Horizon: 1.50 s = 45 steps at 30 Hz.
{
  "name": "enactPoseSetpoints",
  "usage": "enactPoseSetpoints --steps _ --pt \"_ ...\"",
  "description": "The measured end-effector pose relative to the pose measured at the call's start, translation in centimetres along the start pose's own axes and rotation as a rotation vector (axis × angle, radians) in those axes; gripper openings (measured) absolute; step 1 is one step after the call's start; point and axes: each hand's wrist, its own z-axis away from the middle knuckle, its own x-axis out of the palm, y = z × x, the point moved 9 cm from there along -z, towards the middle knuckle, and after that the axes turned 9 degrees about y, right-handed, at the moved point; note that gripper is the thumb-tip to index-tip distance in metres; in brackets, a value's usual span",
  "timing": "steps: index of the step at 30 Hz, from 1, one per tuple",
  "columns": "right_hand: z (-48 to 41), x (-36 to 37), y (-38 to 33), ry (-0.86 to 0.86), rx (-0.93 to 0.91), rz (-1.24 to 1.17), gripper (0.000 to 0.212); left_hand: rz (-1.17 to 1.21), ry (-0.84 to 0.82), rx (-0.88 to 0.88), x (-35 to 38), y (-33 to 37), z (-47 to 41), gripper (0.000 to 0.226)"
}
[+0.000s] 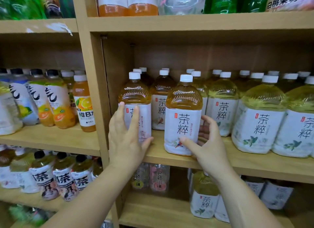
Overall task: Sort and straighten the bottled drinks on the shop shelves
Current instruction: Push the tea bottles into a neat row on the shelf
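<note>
Wooden shop shelf (169, 155), middle tier: amber tea bottle (183, 115) at the front edge, half-encircled by the right hand (209, 147), grip loose. Left hand (126, 139) spread open against a second tea bottle (136, 98).

Soft, even indoor light; dim recess above the hands (125, 139). Sharp near them. Edges blur and bow outward.

Both forearms bare, no sleeves; left hand (126, 139), right hand (209, 147) ungloved.
</note>
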Motion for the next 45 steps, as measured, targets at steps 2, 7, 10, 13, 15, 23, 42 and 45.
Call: enactPoseSetpoints --steps 2,7,10,13,15,23,42,45 --pt "0.0 -0.1 -0.1 -0.016 -0.008 0.006 0.076 -0.01 -0.008 0.005 0.6 0.0 -0.1 0.114" --pt "0.1 0.0 -0.5 0.001 -0.023 0.052 0.072 -0.03 -0.028 -0.053 1.5 -1.5 -0.8 0.11" --pt "-0.1 0.3 -0.6 0.01 -0.04 0.111 0.075 -0.046 -0.038 -0.061 1.4 -2.0 -1.4 0.106" --pt "-0.4 1.0 -0.8 0.023 -0.066 0.199 0.079 0.036 -0.087 -0.073 1.6 -2.0 -1.4 0.104" --pt "-0.6 1.4 -0.8 0.028 -0.061 0.219 0.078 0.126 -0.11 -0.1 1.9 -2.3 -1.1 0.102" --pt "-1.8 4.8 -1.9 0.004 -0.034 0.206 0.077 0.291 -0.099 -0.1 1.8 -3.2 -0.1 0.078" --pt "-0.1 5.6 -3.5 0.162 -0.146 0.223 0.072 0.365 -0.151 -0.043 0.5 -3.7 2.3 0.072" --pt "3.7 5.4 -5.7 0.23 -0.303 0.15 0.053 0.409 -0.128 0.01 -2.5 -5.3 5.4 0.061"
